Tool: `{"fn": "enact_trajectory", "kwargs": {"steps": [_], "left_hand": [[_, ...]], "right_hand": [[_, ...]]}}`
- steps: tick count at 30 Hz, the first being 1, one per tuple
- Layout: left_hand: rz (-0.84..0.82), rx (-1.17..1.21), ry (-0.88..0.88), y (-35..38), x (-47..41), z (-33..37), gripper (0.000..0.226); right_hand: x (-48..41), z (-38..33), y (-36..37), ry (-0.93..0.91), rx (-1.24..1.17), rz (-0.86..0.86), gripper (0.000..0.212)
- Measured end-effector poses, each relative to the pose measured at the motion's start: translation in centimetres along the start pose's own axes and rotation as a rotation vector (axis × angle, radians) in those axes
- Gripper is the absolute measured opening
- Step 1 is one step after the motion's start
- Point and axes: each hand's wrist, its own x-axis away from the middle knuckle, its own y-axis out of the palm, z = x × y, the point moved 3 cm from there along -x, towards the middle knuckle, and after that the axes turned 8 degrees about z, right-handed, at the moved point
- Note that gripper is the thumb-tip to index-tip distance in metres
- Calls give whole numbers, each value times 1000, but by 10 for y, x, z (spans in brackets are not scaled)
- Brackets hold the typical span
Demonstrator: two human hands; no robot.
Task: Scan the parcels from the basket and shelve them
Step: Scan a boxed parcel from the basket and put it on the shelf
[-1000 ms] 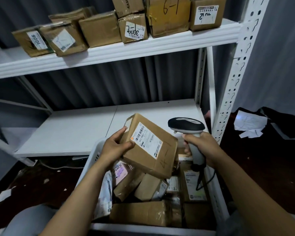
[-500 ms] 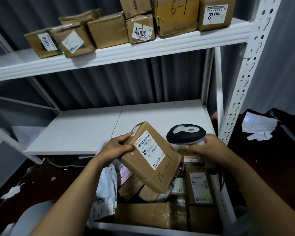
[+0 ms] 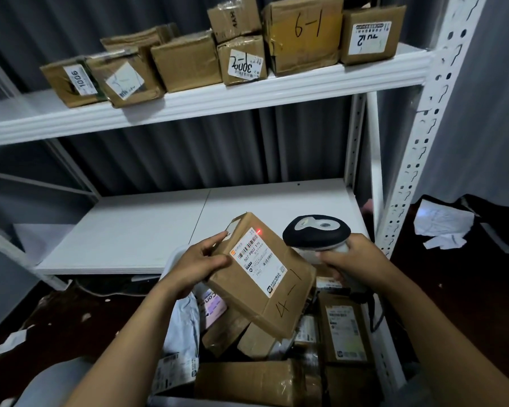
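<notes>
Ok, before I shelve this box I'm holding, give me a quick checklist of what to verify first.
1. Grip: the left hand holds the box by its upper end: ok.
2. Aim: the right hand holds the scanner, head facing the box: ok.
3. Beam: the red dot sits at the top edge of the label, just past the barcode: not ok.
4. Scan registered: cannot tell.
5. Handwritten 4-1 mark readable: ok.
6. Bare room on the lower shelf: ok.
</notes>
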Motion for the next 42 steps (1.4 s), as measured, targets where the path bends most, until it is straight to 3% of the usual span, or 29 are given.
{"fn": "enact_trajectory", "kwargs": {"steps": [7,12,21,23,27,36,39,42], "left_hand": [[138,354,-66,-4,20,1,51],[104,553,-70,-9,34,20,57],[0,739,13,-40,68,90,69],[-33,733,35,-56,72,107,66],[-75,630,137,-91,79,145,37],[174,685,232,-144,83,206,43],[99,617,208,-160,83,218,64],[38,551,210,-167,88,231,52]], "right_hand": [[23,-2,6,90,-282,141,8],[47,-20,-8,26,-255,438,22],[65,-113,-29,-80,-370,539,35],[65,-139,-37,-132,-404,575,26],[68,-194,-49,-255,-431,587,23],[45,-261,-58,-365,-453,610,39],[34,-272,-61,-369,-441,600,34],[25,-284,-65,-375,-423,602,32]]}}
